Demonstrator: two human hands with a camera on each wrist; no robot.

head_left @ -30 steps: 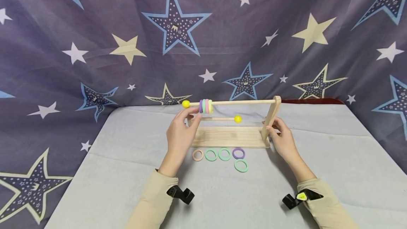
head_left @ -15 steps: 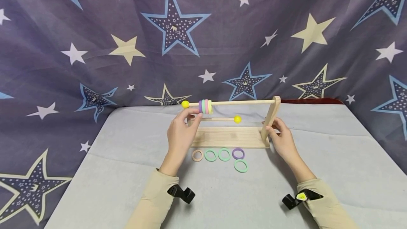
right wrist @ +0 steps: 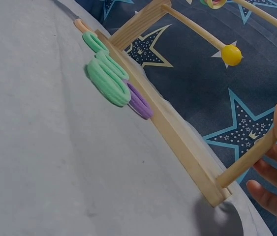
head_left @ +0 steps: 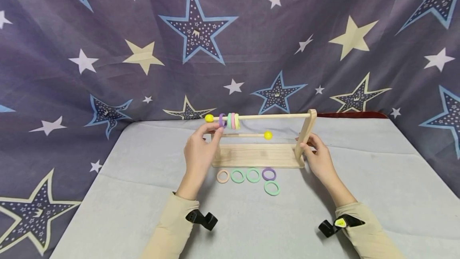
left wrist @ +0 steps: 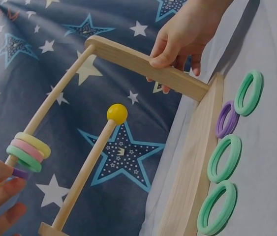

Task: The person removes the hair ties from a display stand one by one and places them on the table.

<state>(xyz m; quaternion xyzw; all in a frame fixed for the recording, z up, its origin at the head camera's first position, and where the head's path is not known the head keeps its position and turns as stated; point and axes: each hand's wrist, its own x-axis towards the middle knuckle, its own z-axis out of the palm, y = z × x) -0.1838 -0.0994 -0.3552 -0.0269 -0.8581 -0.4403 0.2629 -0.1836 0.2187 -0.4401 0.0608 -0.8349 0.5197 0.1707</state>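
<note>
A wooden stand carries two rods. On the upper rod, which ends in a yellow ball, hang green, pink and yellow rings, side by side. My left hand pinches a purple ring around the same rod, slightly apart from the others toward the ball. My right hand grips the right upright of the stand, thumb in front. The left wrist view shows those fingers around the upright.
In front of the stand lie a peach ring, a purple ring and several green rings, one of them nearer me. The lower rod has a yellow ball on its right end. A star-patterned cloth hangs behind the table.
My left hand has moved a little left, drawing the purple ring along the upper rod away from the green one. The right hand stays on the upright.
</note>
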